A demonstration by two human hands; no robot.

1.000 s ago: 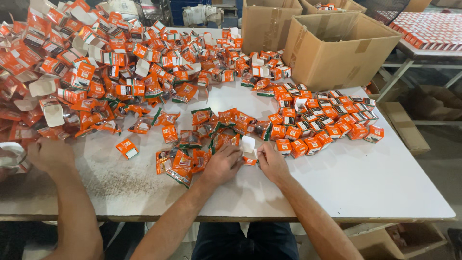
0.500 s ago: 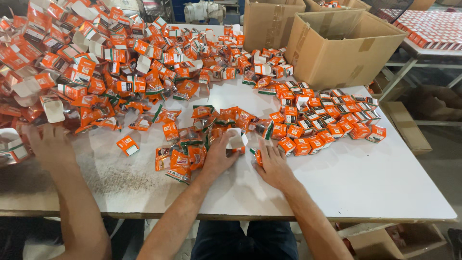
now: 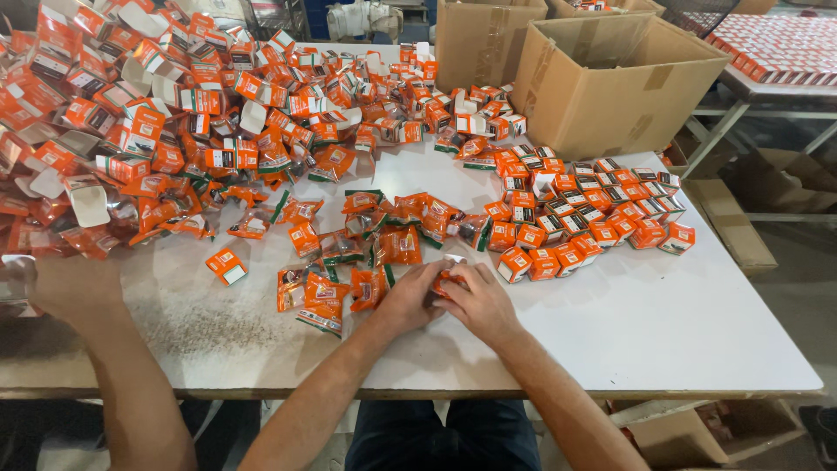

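Both my hands meet at the front middle of the white table. My left hand and my right hand close together around one small orange carton, which their fingers mostly hide. Just left of my hands lie several flat orange foil packets. To the right, closed orange cartons are grouped together. A large heap of open orange and white cartons covers the table's far left.
Another person's hand and forearm rest on the table at the left edge. Two open cardboard boxes stand at the back right. A side rack with red-and-white packs is further right. More cardboard lies under the table.
My hands have come down and closer together over the carton; its white open flap, visible earlier, is now hidden between my fingers. The other person's hand shifted slightly.
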